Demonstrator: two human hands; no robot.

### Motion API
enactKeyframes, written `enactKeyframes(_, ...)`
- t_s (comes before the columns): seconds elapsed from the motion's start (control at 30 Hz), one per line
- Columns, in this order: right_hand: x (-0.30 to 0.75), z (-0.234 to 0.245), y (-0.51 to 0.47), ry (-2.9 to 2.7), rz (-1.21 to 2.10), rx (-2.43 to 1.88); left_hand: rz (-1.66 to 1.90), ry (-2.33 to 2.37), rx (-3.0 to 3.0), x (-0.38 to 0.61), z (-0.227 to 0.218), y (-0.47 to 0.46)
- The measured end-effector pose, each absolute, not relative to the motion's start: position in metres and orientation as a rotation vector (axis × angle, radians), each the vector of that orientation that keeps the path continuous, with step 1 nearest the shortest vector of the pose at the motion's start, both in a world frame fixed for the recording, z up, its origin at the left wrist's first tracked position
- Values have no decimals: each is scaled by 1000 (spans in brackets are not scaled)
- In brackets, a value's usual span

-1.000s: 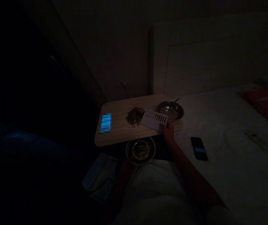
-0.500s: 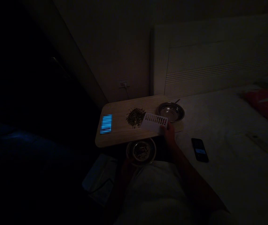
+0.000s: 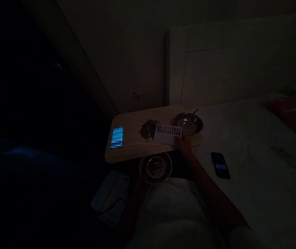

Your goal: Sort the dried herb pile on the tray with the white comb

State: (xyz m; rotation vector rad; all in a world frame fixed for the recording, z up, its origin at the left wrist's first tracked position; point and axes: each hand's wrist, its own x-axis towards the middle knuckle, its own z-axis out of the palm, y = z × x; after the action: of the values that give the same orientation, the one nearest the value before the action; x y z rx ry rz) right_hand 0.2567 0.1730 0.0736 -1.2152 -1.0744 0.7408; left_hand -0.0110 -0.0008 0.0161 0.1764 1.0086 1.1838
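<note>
Gripping a white slotted scraper (image 3: 167,134), the right hand (image 3: 184,145) closes its fingers on it beside the dark pile (image 3: 147,129) on the counter (image 3: 127,150); the left hand (image 3: 139,181) holds a metal bowl (image 3: 155,167) below the edge.

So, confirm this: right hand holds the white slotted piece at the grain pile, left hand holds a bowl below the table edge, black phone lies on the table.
One slip: in the head view the black phone lies on the bed, not the table. The right hand does hold the white slotted piece at the grain pile, the left hand the bowl.
</note>
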Motion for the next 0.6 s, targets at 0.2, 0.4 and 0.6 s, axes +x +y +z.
enactKeyframes(0.2, 254, 74, 182, -1056, 653, -1230, 1217, 1195, 225, -12, 8, 1)
enactKeyframes(0.4, 256, 77, 185, -1041, 586, -1238, 1194, 1137, 216, -7, 4, 7)
enactKeyframes(0.6, 258, 82, 184, -1010, 535, -1224, 1225, 1135, 255, -16, 2, -1)
